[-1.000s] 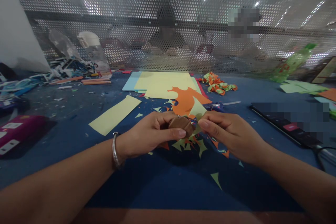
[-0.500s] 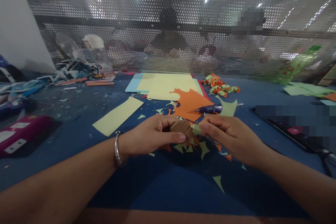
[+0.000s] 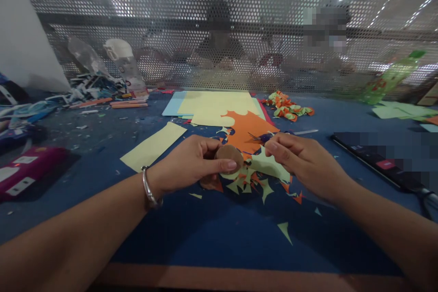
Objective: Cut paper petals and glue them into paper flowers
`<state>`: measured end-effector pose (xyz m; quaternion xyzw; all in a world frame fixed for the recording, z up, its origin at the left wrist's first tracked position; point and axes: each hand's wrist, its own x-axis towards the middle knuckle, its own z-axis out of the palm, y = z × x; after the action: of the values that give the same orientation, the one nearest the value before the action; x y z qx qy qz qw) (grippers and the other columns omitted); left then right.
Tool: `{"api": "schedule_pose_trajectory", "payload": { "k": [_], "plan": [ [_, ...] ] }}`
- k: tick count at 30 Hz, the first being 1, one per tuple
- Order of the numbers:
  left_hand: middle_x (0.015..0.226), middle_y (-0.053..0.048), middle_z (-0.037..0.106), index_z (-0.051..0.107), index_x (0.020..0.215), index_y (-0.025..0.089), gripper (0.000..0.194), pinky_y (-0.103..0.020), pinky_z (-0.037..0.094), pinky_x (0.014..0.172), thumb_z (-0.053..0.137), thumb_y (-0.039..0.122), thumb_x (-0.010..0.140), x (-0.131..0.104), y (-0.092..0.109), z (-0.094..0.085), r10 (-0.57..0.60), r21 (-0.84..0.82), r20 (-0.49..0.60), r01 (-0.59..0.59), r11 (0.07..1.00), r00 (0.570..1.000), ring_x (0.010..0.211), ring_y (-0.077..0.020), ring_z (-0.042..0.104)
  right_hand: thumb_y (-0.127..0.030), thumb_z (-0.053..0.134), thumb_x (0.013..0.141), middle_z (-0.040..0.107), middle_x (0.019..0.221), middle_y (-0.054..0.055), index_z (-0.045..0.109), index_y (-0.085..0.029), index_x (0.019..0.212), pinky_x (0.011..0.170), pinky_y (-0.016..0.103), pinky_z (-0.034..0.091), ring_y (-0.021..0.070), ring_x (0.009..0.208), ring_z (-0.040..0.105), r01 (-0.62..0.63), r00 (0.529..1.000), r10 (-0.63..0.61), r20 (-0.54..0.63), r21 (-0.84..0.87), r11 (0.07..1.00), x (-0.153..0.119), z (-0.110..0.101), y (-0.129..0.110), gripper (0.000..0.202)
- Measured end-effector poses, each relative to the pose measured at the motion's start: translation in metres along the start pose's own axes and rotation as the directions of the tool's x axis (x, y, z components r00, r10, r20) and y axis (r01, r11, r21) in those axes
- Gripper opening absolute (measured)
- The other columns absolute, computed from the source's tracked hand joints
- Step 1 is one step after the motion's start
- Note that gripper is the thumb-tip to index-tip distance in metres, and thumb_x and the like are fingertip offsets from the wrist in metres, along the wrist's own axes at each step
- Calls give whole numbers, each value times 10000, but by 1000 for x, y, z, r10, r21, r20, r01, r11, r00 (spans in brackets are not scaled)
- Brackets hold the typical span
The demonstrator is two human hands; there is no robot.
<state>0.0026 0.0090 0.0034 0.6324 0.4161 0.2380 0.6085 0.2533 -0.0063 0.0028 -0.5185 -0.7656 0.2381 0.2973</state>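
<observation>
A round brown disc (image 3: 230, 157) is pinched between the thumb and fingers of my left hand (image 3: 195, 162), with pale green paper showing at its lower edge. My right hand (image 3: 301, 159) is closed beside a dark blue pen-like tool (image 3: 265, 138); a light green paper piece (image 3: 270, 164) hangs below its fingertips. Whether the fingers grip the tool or the paper is hard to tell. Behind the hands lies a cut orange sheet (image 3: 248, 130). Green and orange scraps (image 3: 244, 181) are scattered under and between the hands.
Yellow sheets (image 3: 215, 102) lie at the back, a pale strip (image 3: 153, 148) at left. Curled pieces (image 3: 287, 107) form a pile. A white-capped bottle (image 3: 126, 64), a magenta case (image 3: 30, 169), a green bottle (image 3: 393, 77) and a black object (image 3: 372, 159) stand or lie around.
The brown disc has turned flatter towards the camera. My right hand has moved slightly up and away from it, and the light green piece has moved from the disc to below the right fingers.
</observation>
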Motion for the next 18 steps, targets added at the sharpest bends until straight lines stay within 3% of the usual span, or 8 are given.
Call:
{"api": "schedule_pose_trajectory", "payload": {
  "k": [4, 9, 13, 18],
  "plan": [
    [700, -48, 682, 692, 796, 115, 378, -246, 545, 571, 738, 489, 830, -3, 2, -1, -5, 89, -6, 6, 996, 1000, 600, -140, 664, -645, 450, 963, 527, 632, -17, 588, -211, 763, 513, 276, 303, 128, 565, 437, -3, 999, 9, 42, -134, 991, -1, 2, -1, 497],
    [664, -11, 573, 575, 635, 140, 476, -216, 515, 596, 622, 535, 897, -4, -1, 0, 72, 290, 78, -92, 953, 994, 605, -102, 560, -669, 431, 963, 535, 611, -26, 589, -209, 796, 524, 276, 309, 129, 551, 450, -18, 998, 30, 56, -201, 979, 0, 0, 4, 514],
    [765, -38, 609, 573, 690, 159, 451, -254, 562, 648, 549, 538, 934, -3, -3, 1, 91, 322, 76, -110, 940, 993, 685, -137, 613, -679, 450, 953, 582, 639, -16, 613, -209, 849, 540, 274, 331, 134, 570, 484, -41, 997, 52, 50, -203, 978, 4, -6, 11, 508],
    [738, -40, 600, 533, 673, 177, 484, -281, 533, 682, 456, 548, 973, -3, -2, -2, 146, 315, 24, -147, 938, 989, 692, -146, 603, -611, 588, 894, 660, 726, 5, 635, -208, 921, 590, 287, 375, 160, 633, 561, -38, 992, 72, 100, -304, 952, 6, -7, 15, 407]
  ]
}}
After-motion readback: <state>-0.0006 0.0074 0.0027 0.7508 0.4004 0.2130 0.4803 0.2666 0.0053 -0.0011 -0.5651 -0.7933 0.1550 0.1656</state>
